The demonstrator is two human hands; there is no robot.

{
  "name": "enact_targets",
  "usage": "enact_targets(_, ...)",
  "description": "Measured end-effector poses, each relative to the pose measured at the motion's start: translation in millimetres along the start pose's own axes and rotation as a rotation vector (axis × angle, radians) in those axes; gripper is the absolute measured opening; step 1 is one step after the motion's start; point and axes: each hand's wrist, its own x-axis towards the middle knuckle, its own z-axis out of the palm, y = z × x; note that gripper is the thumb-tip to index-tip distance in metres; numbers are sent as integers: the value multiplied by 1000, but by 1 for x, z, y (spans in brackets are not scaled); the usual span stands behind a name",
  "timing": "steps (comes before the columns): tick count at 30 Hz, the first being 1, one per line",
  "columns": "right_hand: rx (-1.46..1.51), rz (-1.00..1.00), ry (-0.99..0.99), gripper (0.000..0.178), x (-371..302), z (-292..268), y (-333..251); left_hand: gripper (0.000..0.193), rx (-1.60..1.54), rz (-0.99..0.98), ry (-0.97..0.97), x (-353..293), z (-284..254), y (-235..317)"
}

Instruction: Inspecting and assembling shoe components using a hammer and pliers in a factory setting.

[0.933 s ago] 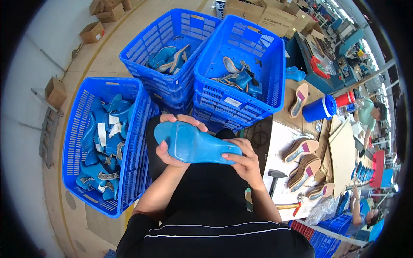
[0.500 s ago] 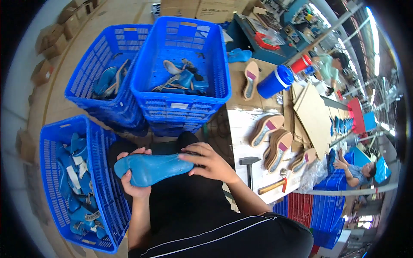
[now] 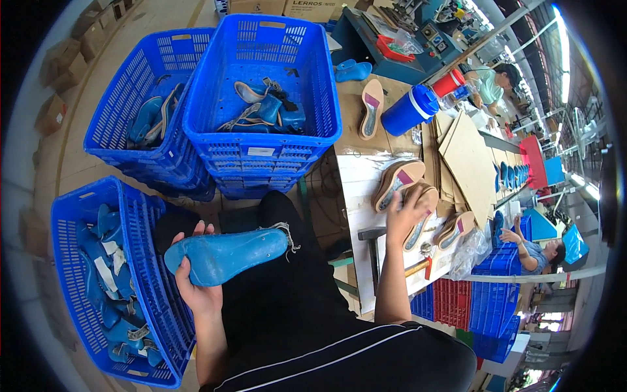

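Observation:
A blue shoe last (image 3: 228, 258) lies sole side up across my lap. My left hand (image 3: 204, 297) is closed round its broad end, with the thumb on the near edge and fingertips showing past the far edge. Pale strap material and loose threads (image 3: 285, 235) stick out at the last's narrow end. My right hand (image 3: 406, 219) is over the worktable, fingers apart, at a stack of tan shoe soles (image 3: 426, 196); whether it touches the top one is hard to tell. Beside it lies another stack of soles (image 3: 395, 176) with purple patches.
A blue crate (image 3: 130, 261) of lasts stands at my left; two stacked crates (image 3: 261, 137) (image 3: 124, 153) stand ahead. On the table are a hammer (image 3: 372, 234), a wooden-handled tool (image 3: 418, 266), a blue jug (image 3: 410, 110), cardboard sheets (image 3: 467, 170) and more soles (image 3: 455, 228). Two people work at right.
My right hand has left the last's narrow end and moved right to the soles on the table. My left hand still holds the last. The view has shifted slightly.

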Motion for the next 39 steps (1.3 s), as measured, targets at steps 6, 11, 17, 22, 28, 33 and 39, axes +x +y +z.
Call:
enact_targets(6,-182,237,-160,62,1,19,78,55,-56,-30,2,-3,3,4)
enact_targets(11,-86,139,-123,53,-11,15,113,53,-113,-43,32,-2,10,4)
enact_targets(17,180,318,91,35,-9,-16,96,56,-135,-51,10,-7,8,10)
enact_targets(22,989,507,30,40,13,-77,-5,51,-163,5,59,-11,17,12)
enact_targets(28,1839,294,-1336,30,-11,-111,-145,43,-116,30,224,-15,21,10)
enact_targets(33,1266,-913,-1184,23,-42,-179,-236,48,-121,16,293,-20,26,18)
enact_targets(39,982,-1277,-981,36,-48,-204,-285,49,-217,24,111,-31,18,22)
